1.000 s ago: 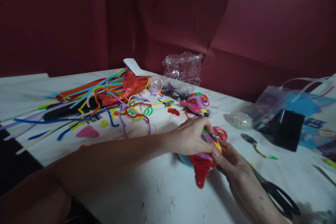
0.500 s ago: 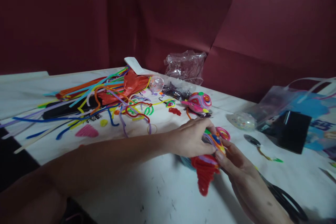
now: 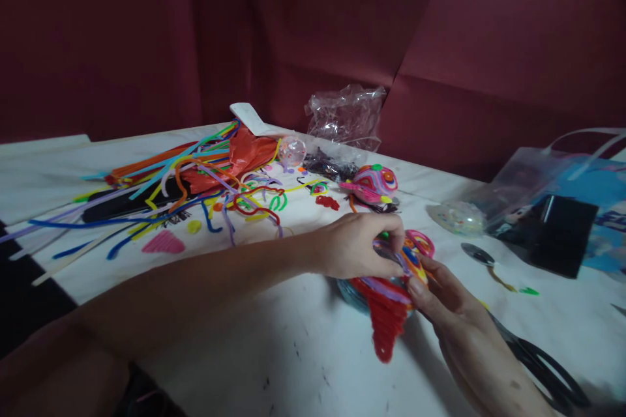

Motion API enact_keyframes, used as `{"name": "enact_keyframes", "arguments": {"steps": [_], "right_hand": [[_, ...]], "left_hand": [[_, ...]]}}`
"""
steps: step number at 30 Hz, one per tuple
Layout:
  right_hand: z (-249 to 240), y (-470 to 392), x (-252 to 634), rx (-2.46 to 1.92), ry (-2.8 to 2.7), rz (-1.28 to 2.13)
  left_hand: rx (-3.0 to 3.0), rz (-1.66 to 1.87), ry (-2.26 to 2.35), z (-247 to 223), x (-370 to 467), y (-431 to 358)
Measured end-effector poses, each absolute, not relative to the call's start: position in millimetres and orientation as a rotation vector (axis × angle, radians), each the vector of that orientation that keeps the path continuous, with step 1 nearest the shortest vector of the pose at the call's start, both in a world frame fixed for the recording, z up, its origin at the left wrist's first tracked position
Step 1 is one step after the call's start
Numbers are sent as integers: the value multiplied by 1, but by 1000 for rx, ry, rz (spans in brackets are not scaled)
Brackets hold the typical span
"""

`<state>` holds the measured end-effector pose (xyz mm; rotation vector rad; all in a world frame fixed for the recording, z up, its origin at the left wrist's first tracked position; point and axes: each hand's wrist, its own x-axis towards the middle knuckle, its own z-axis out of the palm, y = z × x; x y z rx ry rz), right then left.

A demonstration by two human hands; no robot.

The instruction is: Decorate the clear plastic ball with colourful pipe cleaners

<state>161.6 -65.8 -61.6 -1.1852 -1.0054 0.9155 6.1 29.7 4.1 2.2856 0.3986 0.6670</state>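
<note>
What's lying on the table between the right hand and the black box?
A dark disc and the brown strip at its edge lie between the right hand and the black box, as the head view shows.

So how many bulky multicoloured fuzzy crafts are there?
2: a red-tipped multicoloured craft between the left hand and right hand; a rounded pink-striped craft on the white table beyond. Others may be hidden.
</note>
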Motion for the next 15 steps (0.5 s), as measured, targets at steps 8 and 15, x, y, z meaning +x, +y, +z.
{"name": "enact_keyframes", "arguments": {"steps": [8, 15], "right_hand": [[-64, -68, 163, -1199, -1040, 952], [-61, -70, 161, -1197, -1075, 916]], "left_hand": [[2471, 620, 322, 9, 5, 29], [2536, 582, 407, 9, 6, 24]]}}
